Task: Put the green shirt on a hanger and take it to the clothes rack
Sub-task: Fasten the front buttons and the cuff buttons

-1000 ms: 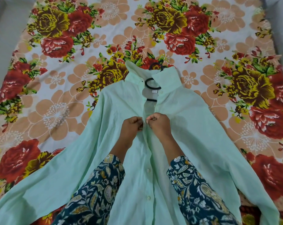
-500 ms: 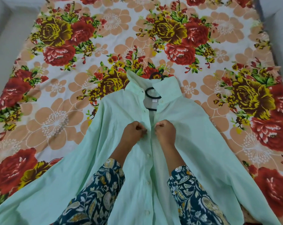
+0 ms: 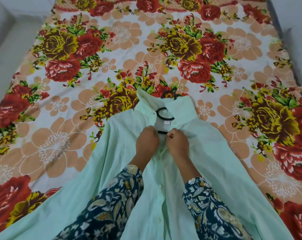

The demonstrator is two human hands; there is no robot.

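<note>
A pale green shirt (image 3: 221, 163) lies face up on the flowered bedsheet (image 3: 63, 118), sleeves spread wide. A black hanger (image 3: 164, 113) sits inside it; its hook pokes out above the collar and its neck shows in the open collar. My left hand (image 3: 147, 142) pinches the left front edge just below the collar. My right hand (image 3: 178, 144) pinches the right front edge beside it. The two fists nearly touch at the placket. Lower buttons on the front look fastened.
The bed's sheet has big red, yellow and peach flowers. Pale floor or wall shows past the left edge (image 3: 6, 40) and the right edge (image 3: 295, 32). No clothes rack is in view.
Both hands have moved up the shirt front toward the collar, staying close together on the placket. The view has shifted forward over the bed.
</note>
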